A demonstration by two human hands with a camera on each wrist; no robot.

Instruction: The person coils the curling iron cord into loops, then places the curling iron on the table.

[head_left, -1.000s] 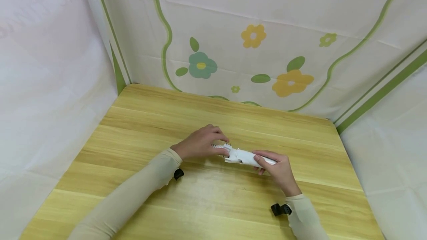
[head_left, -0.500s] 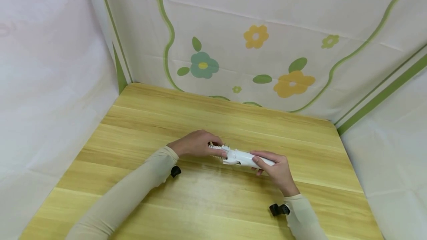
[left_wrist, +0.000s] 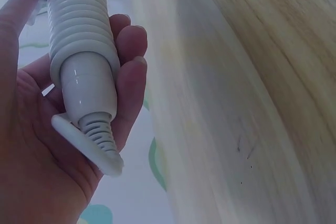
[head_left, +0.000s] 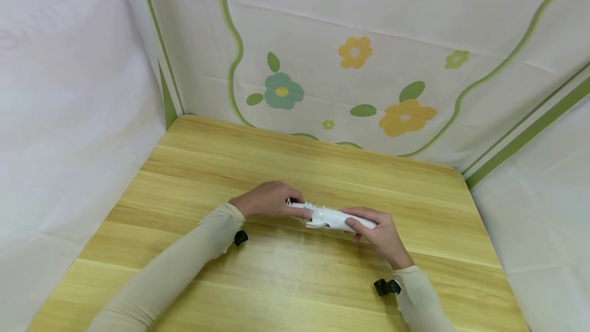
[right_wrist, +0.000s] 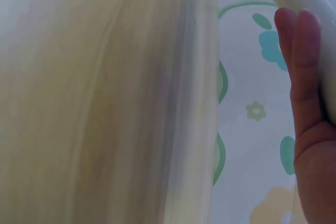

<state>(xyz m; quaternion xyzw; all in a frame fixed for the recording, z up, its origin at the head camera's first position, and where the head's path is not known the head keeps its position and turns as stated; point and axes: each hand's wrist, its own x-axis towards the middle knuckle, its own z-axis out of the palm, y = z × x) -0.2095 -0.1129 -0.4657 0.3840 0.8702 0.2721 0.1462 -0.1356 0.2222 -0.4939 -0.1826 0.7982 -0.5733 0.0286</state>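
Note:
Both hands hold a white curling iron (head_left: 341, 219) above the table, nearly level in the head view. Its power cord (left_wrist: 81, 17) is wound in tight coils round the handle, and thin metal plug pins (head_left: 313, 204) stick up near the middle. My left hand (head_left: 272, 200) grips the coiled end; in the left wrist view its fingers curl round the far side, with the thumb up by the top coils. My right hand (head_left: 375, 229) grips the smooth barrel, thumb on top and fingers behind and under it. The left palm hides part of the coils in the head view.
A wood-grain table (head_left: 286, 286) lies below. White cloth with flower prints (head_left: 304, 40) hangs behind its far edge, and more cloth stands at the left and right sides. Black wrist devices (head_left: 387, 287) sit by the sleeves.
My left hand has moved slightly left and down, its fingers closing in from their raised spread over the plug. The curling iron and my right hand have shifted slightly left.

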